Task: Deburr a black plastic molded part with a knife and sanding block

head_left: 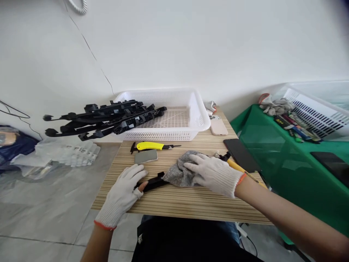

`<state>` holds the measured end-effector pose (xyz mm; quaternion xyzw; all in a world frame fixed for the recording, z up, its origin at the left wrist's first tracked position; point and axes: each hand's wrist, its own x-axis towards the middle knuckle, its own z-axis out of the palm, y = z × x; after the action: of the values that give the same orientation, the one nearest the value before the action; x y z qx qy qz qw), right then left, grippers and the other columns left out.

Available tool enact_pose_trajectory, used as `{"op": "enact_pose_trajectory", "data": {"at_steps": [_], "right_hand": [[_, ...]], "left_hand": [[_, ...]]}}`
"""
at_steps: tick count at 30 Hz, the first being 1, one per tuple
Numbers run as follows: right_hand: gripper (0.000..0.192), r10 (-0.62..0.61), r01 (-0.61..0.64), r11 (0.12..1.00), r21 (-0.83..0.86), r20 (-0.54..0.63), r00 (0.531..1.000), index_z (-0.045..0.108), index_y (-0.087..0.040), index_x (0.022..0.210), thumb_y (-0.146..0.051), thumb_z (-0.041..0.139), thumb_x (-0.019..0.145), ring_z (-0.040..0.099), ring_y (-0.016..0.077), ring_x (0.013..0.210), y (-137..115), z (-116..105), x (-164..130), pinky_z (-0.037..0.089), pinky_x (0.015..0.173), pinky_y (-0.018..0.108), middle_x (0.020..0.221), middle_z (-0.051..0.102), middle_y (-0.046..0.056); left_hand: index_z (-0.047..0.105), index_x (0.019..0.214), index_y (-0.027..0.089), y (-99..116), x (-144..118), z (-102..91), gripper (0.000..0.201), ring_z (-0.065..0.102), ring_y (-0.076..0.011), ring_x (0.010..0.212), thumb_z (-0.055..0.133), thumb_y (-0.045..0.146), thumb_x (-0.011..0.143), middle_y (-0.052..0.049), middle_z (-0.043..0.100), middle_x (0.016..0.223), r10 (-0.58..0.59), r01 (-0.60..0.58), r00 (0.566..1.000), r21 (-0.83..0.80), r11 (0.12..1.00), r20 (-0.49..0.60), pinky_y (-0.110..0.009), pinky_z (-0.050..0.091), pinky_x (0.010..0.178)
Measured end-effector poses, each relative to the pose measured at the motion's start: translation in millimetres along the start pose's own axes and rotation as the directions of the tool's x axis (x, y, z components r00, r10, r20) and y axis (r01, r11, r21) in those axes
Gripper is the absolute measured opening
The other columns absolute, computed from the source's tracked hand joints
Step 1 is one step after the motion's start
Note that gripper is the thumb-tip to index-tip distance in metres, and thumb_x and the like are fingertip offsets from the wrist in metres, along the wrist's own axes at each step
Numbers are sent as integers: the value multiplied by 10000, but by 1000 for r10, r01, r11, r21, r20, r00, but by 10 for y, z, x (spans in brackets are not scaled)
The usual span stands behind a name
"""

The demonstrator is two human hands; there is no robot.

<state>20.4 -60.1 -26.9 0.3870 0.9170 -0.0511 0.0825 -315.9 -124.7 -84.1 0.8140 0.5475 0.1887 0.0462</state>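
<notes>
My left hand (122,191), in a white knit glove with the thumb tip bare, grips the left end of a long black plastic part (155,183) that lies on the table. A grey cloth (181,170) covers the middle of that part. My right hand (211,171), also gloved in white, is closed over the cloth and presses it against the part. Beyond the left hand lie a grey rectangular block (146,156) and a yellow utility knife (149,146). What appears to be the part's right end (225,156) shows past the right hand, beside a yellow-handled tool (240,168).
A white plastic basket (200,112) at the back holds several black plastic parts (117,116) jutting out leftward. A dark phone (241,154) and a pink phone (219,126) lie on the right. Beyond stands a green-covered table (286,163) with pens and gloves.
</notes>
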Motion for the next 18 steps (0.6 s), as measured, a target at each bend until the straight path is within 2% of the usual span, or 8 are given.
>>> {"op": "enact_pose_trajectory", "data": {"at_steps": [3,6,9,11,13,15,16,18], "right_hand": [[467,14,-14,1000,13,8,1000,567,-274,1405,-275,574,938,569,307,1207,8,76,39,503,811,381,1432,544,109],[443,12,-13,999,35,9,1000,619,-300,1339,-237,615,900,608,279,1121,69,72,68,490,791,371,1317,620,79],[428,5,-5,999,51,16,1000,641,-307,1307,-213,615,891,617,266,1096,125,67,116,480,809,372,1248,647,65],[417,-14,13,998,59,16,1000,641,-300,1307,-213,597,901,616,268,1105,150,70,161,477,804,369,1239,647,71],[409,-42,41,997,61,14,999,641,-289,1306,-204,571,913,621,271,1100,162,69,216,473,781,362,1232,646,80],[399,-61,61,997,52,4,998,643,-277,1302,-192,528,930,635,260,1072,155,54,280,464,760,347,1212,649,76],[394,-63,63,997,39,9,998,645,-272,1298,-187,504,940,645,250,1050,142,40,313,458,747,338,1196,652,69],[368,-51,51,999,-13,43,998,653,-254,1273,-196,499,944,659,238,1006,99,0,376,448,718,322,1164,657,70]], "left_hand": [[696,1213,249,-15,8,4,414,523,-365,1326,595,507,906,-125,625,1383,33,-35,997,-30,999,-68,-574,374,1138],[701,1209,272,-64,-17,-2,543,498,-393,1346,732,592,772,-117,614,1399,92,-94,995,-69,993,-30,-599,316,1171],[748,1099,296,-102,-8,-30,368,587,-371,1253,721,524,811,-101,691,1278,70,-69,998,-120,990,5,-616,319,1163],[765,1049,302,-34,52,-95,282,595,-378,1236,706,476,834,-98,716,1218,1,-8,999,-161,987,-46,-655,280,1167],[761,1090,305,203,162,-189,298,521,-397,1319,710,451,835,-94,699,1253,-61,28,989,-236,971,-133,-678,201,1189],[694,1269,306,648,302,-264,412,473,-363,1373,670,421,873,-74,667,1322,-31,-56,982,-436,898,-189,-609,214,1218],[665,1315,311,940,369,-277,413,506,-343,1347,607,409,917,-64,672,1314,7,-142,973,-573,807,-231,-581,274,1206],[674,1299,335,1597,456,-239,415,576,-350,1270,533,496,944,-40,700,1262,240,-347,937,-736,581,-252,-573,398,1131]]}}
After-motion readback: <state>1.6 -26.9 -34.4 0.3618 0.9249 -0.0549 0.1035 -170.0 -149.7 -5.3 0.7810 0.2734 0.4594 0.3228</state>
